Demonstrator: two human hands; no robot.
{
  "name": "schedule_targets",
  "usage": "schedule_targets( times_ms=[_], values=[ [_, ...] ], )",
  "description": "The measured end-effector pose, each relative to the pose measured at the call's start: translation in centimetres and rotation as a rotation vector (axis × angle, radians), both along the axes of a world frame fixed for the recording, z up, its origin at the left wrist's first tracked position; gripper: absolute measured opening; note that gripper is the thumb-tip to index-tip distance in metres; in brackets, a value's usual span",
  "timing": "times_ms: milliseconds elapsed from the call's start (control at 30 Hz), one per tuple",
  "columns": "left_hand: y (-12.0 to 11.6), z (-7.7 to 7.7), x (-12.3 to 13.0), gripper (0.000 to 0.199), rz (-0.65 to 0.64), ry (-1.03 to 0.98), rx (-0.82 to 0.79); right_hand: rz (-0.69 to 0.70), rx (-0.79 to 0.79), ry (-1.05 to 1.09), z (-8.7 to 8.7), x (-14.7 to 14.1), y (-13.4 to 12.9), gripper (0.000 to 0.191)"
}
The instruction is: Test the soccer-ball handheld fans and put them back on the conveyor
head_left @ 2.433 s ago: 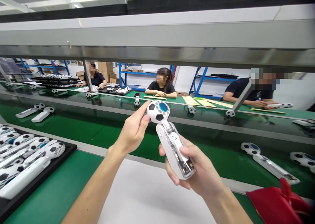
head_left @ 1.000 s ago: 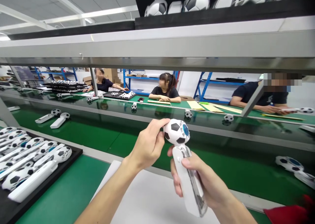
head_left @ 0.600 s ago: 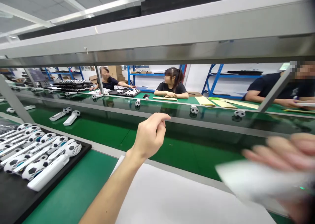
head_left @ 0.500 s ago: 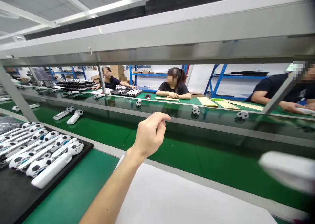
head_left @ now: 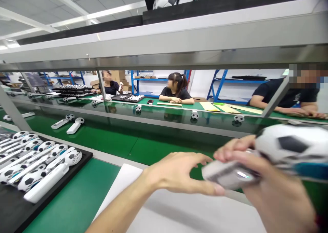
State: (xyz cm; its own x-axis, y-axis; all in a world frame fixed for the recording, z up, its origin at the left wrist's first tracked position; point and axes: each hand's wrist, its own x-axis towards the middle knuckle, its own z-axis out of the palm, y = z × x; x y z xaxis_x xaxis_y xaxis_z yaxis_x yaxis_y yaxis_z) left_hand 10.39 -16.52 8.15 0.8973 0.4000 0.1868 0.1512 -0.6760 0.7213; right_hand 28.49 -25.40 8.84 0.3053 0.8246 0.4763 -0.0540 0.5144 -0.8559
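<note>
My right hand [head_left: 271, 178] is wrapped around the pale handle of a soccer-ball handheld fan [head_left: 292, 144]. The fan's black-and-white ball head is at the right edge, with a blue band low on it; motion blurs it somewhat. My left hand [head_left: 179, 175] is open, thumb and fingers spread on either side of the handle's free end. Whether its fingertips touch the handle I cannot tell. Beneath both hands lies a white sheet [head_left: 174, 212]. At left, a black tray [head_left: 15, 209] carries several similar fans in rows.
Two fans [head_left: 75, 125] lie on the green conveyor belt [head_left: 107, 140] beyond the tray. More ball heads stand along the far ledge [head_left: 166, 113]. A shelf beam [head_left: 164, 38] crosses overhead. Three people sit opposite, near yellow sheets [head_left: 208, 106].
My right hand has come into view from the right with the fan. The left hand has moved right and lower, its curled fingers opening towards the handle. The view has shifted slightly.
</note>
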Motion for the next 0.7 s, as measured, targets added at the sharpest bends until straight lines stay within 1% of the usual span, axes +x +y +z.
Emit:
schedule_targets(
  times_ms=[33, 67, 133, 200, 267, 367, 433, 533, 600, 700],
  values=[
    [-0.3, -0.1, 0.3, 0.071, -0.012, 0.044, -0.01, 0.02, 0.007, 0.024, -0.4, -0.5, 0.7, 0.02],
    [-0.5, -0.2, 0.6, 0.069, -0.008, 0.068, -0.022, 0.051, 0.001, 0.053, -0.7, -1.0, 1.4, 0.018],
    [-0.8, -0.5, 1.1, 0.057, 0.033, 0.071, -0.044, 0.103, -0.045, 0.1, -1.5, -1.5, 2.4, 0.017],
    [-0.9, -0.8, 1.4, 0.049, 0.093, 0.047, -0.056, 0.091, -0.092, 0.132, -2.1, -1.6, 3.2, 0.021],
    [-1.0, -1.0, 1.6, 0.05, 0.142, 0.053, -0.052, 0.062, -0.15, 0.193, -2.4, -1.4, 3.8, 0.025],
    [-1.0, -1.3, 1.7, 0.055, 0.147, 0.123, -0.05, 0.105, -0.273, 0.374, -2.7, -1.1, 4.8, 0.03],
    [-0.9, -1.6, 1.9, 0.057, 0.176, 0.161, -0.058, 0.113, -0.351, 0.436, -3.1, -1.0, 5.4, 0.031],
    [-0.6, -2.2, 2.2, 0.054, 0.278, 0.234, -0.047, 0.057, -0.467, 0.366, -4.2, -0.4, 6.6, 0.03],
    [-0.3, -2.6, 2.2, 0.055, 0.331, 0.289, 0.001, 0.02, -0.541, 0.273, -5.0, 0.3, 7.3, 0.03],
    [0.5, -2.9, 1.7, 0.057, 0.373, 0.344, 0.102, -0.061, -0.606, 0.104, -6.5, 2.1, 8.3, 0.033]
  ],
)
